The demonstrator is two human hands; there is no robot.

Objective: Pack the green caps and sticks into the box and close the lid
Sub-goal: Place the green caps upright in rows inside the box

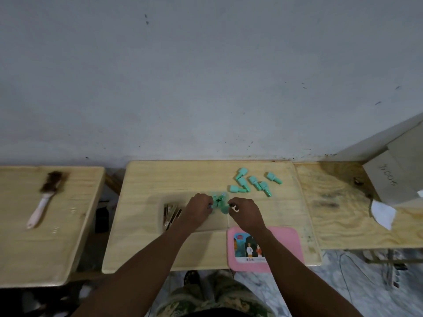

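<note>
A clear shallow box [212, 224] lies mid-table. Brown sticks [170, 216] lie in its left end and a cluster of green caps [218, 202] sits in its far right corner. My left hand [198, 208] and my right hand [247, 213] meet over that cluster, fingers curled; each pinches a green cap at the fingertips. Something small and white shows at my right thumb. Several loose green caps [251, 183] lie on the table behind and right of the box. The pink lid [288, 245] with a picture label lies flat at the near right, partly under my right forearm.
The box stands on a light wooden table [142, 225]. A brush [45, 197] lies on the table to the left, across a gap. On the rough board to the right stand a cardboard box [393, 179] and white paper [383, 213].
</note>
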